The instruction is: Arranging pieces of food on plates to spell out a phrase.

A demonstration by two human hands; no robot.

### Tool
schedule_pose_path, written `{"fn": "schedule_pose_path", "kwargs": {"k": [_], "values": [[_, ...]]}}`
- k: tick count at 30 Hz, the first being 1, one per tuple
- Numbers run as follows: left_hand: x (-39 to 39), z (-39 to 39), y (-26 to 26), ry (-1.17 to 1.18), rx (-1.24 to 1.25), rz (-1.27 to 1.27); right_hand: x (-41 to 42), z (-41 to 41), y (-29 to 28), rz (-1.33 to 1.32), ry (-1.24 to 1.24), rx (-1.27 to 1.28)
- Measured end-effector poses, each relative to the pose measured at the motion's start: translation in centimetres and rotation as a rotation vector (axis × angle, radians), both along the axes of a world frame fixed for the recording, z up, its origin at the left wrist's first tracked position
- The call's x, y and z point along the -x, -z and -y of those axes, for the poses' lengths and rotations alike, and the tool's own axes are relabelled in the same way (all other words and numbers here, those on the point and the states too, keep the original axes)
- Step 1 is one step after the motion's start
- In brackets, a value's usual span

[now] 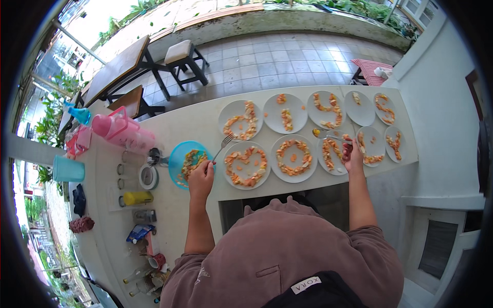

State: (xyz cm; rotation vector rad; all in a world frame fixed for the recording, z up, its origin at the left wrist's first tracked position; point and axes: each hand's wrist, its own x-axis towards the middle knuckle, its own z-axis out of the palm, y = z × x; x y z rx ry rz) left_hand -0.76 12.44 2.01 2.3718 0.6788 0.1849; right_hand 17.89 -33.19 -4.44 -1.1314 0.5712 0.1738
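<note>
My left hand (pixel 202 178) is closed on a metal fork (pixel 224 145), its tines raised over the counter between the blue bowl and the white plates. Beneath and beside that hand is the blue bowl (pixel 174 161), holding chopped orange and pale food pieces. My right hand (pixel 352 154) grips a metal spoon (pixel 332 136) with a yellow-orange piece in its bowl, above a white plate (pixel 322 133) in the near row. Two rows of white plates carry food pieces laid out as letters, an apostrophe and a heart; the heart plate (pixel 265 181) lies right of the blue bowl.
A pink jug (pixel 127 133), a spray bottle (pixel 79 113), glasses (pixel 126 169), stacked small dishes (pixel 148 177) and a yellow container (pixel 138 198) stand at the left. Beyond the white counter (pixel 188 123) are a wooden table (pixel 115 73) and a stool (pixel 185 63).
</note>
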Motion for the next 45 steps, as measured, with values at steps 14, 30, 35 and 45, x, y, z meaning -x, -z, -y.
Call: {"fn": "schedule_pose_path", "kwargs": {"k": [14,30,35,45], "values": [[-5.2,14.0,-0.5,-0.074,0.115,0.139,-3.9,17.9,0.2,0.004,0.240,-0.009],[-8.2,28.4,0.8,-0.051,0.204,0.243,-8.8,31.6,-0.5,0.084,0.360,0.066],[-9.0,30.3,-0.2,-0.062,0.229,0.196,-8.8,33.1,0.1,0.047,0.401,0.120],[-8.7,31.2,-0.4,-0.098,0.239,0.245,-10.2,29.4,2.8,0.043,0.249,0.119]]}}
